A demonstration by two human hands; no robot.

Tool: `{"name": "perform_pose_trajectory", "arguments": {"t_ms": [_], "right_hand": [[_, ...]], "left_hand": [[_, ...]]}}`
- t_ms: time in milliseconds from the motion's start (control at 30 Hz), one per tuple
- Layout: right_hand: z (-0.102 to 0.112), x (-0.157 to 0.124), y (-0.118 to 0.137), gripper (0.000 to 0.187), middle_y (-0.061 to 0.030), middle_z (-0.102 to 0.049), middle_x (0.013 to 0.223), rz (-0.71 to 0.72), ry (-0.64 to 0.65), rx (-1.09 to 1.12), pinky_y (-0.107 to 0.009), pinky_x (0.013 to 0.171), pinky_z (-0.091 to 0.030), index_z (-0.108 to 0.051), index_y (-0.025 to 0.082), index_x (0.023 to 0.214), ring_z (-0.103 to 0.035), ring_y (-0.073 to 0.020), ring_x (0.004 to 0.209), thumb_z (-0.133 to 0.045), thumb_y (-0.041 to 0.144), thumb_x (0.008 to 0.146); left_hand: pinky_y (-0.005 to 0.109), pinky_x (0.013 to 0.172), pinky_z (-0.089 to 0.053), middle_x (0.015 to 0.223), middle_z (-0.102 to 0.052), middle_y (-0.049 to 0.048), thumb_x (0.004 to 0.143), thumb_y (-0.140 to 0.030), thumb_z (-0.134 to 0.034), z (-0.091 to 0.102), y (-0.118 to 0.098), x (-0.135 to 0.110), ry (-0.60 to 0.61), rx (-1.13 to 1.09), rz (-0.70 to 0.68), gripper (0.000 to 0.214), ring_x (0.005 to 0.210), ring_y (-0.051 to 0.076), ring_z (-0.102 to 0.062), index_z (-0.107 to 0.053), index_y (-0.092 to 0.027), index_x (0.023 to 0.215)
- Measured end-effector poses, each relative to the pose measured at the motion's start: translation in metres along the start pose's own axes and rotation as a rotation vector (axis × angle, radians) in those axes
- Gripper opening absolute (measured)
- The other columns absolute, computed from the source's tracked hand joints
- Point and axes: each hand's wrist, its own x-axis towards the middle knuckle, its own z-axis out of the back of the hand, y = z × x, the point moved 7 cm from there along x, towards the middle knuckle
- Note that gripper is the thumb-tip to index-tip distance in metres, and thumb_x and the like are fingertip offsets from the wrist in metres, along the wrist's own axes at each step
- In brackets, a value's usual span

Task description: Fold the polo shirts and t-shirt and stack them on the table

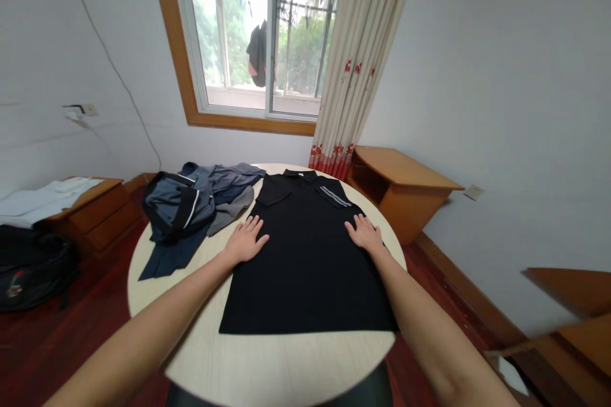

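A black short-sleeved polo shirt [310,267] lies spread flat, its collar toward the window and its hem toward me. Both sleeves are folded inward over the front; the one on the right shows two pale stripes. My left hand [245,240] rests flat on the shirt's left edge, fingers spread. On the opposite edge, below the striped sleeve, my right hand [365,233] lies flat with its fingers apart. Neither hand grips the cloth.
The round pale table [277,365] carries a heap of grey and dark blue clothes [195,203] at the back left. A wooden cabinet [401,197] stands behind it on the right, beside a long curtain [358,57]. A black bag [35,267] sits at far left.
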Motion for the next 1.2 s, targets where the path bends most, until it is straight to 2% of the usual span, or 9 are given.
{"name": "perform_pose_trajectory", "arguments": {"t_ms": [67, 167, 333, 500, 633, 767, 867, 1000, 1200], "right_hand": [[0.004, -0.011, 0.003, 0.068, -0.0142, -0.021, 0.164, -0.001, 0.001, -0.011, -0.056, 0.120, -0.014, -0.030, 0.011, 0.156, -0.019, -0.0288, 0.152, -0.020, 0.051, 0.102], [0.007, -0.030, 0.036, 0.066, -0.0135, -0.024, 0.164, 0.140, -0.012, 0.041, -0.056, 0.120, -0.015, -0.033, 0.013, 0.155, -0.020, -0.0283, 0.152, -0.026, 0.051, 0.102], [0.005, -0.050, 0.083, 0.062, -0.0141, -0.030, 0.161, 0.267, 0.009, 0.169, -0.052, 0.118, -0.023, -0.040, 0.017, 0.152, -0.027, -0.0287, 0.149, -0.040, 0.050, 0.099], [0.013, -0.051, 0.119, 0.058, -0.0158, -0.037, 0.158, 0.370, -0.015, 0.297, -0.043, 0.116, -0.029, -0.048, 0.015, 0.146, -0.032, -0.0260, 0.147, -0.049, 0.046, 0.097], [0.015, -0.057, 0.140, 0.050, -0.0146, -0.048, 0.150, 0.451, -0.126, 0.412, -0.037, 0.113, -0.034, -0.056, 0.014, 0.138, -0.042, -0.0244, 0.140, -0.052, 0.041, 0.096], [0.014, -0.064, 0.137, 0.029, -0.0105, -0.064, 0.130, 0.438, -0.293, 0.487, -0.035, 0.106, -0.040, -0.068, 0.018, 0.116, -0.054, -0.0230, 0.125, -0.055, 0.031, 0.094], [0.015, -0.066, 0.130, 0.022, -0.0079, -0.068, 0.118, 0.426, -0.350, 0.543, -0.034, 0.101, -0.043, -0.071, 0.020, 0.104, -0.057, -0.0222, 0.115, -0.054, 0.029, 0.094], [0.014, -0.064, 0.126, 0.021, -0.0067, -0.070, 0.110, 0.439, -0.309, 0.585, -0.033, 0.097, -0.045, -0.072, 0.020, 0.097, -0.059, -0.0217, 0.108, -0.054, 0.029, 0.093], [0.015, -0.066, 0.126, 0.021, -0.0064, -0.072, 0.104, 0.465, -0.285, 0.680, -0.032, 0.096, -0.046, -0.073, 0.020, 0.096, -0.063, -0.0209, 0.103, -0.054, 0.027, 0.094]], "left_hand": [[0.047, 0.121, -0.020, 0.163, -0.022, 0.0152, 0.100, -0.053, -0.029, 0.004, 0.004, -0.014, 0.007, 0.009, 0.075, 0.069, 0.152, 0.029, -0.018, -0.034, -0.011, 0.154], [0.048, 0.119, -0.023, 0.162, -0.025, 0.0205, 0.100, -0.051, -0.031, 0.012, 0.001, -0.036, -0.001, 0.022, 0.227, 0.068, 0.151, 0.031, -0.021, -0.035, -0.008, 0.153], [0.044, 0.102, -0.043, 0.140, -0.056, 0.0205, 0.094, -0.044, -0.048, 0.035, -0.017, -0.065, -0.013, 0.008, 0.222, 0.061, 0.127, 0.034, -0.054, -0.044, -0.016, 0.148], [0.037, 0.095, -0.048, 0.131, -0.062, 0.0190, 0.087, -0.033, -0.064, 0.034, -0.011, -0.079, 0.062, -0.196, 0.321, 0.063, 0.114, 0.031, -0.064, -0.046, -0.015, 0.144], [0.030, 0.097, -0.048, 0.133, -0.064, 0.0136, 0.082, -0.024, -0.068, 0.026, -0.008, -0.086, 0.073, -0.421, 0.317, 0.061, 0.120, 0.025, -0.063, -0.049, -0.018, 0.140], [0.028, 0.096, -0.048, 0.133, -0.064, 0.0090, 0.079, -0.018, -0.066, 0.038, -0.016, -0.094, -0.002, -0.541, 0.269, 0.061, 0.118, 0.023, -0.063, -0.051, -0.023, 0.138], [0.030, 0.088, -0.050, 0.116, -0.069, 0.0057, 0.078, -0.019, -0.066, 0.056, -0.033, -0.092, -0.009, -0.559, 0.218, 0.064, 0.103, 0.022, -0.067, -0.049, -0.024, 0.140], [0.029, 0.076, -0.049, 0.093, -0.066, 0.0009, 0.078, -0.017, -0.061, 0.071, -0.073, -0.081, 0.009, -0.571, 0.089, 0.062, 0.081, 0.019, -0.065, -0.050, -0.024, 0.139], [0.028, 0.077, -0.048, 0.098, -0.067, 0.0029, 0.074, -0.017, -0.064, 0.050, -0.133, -0.078, 0.131, -0.595, -0.134, 0.051, 0.085, 0.019, -0.063, -0.063, -0.024, 0.125]]}}
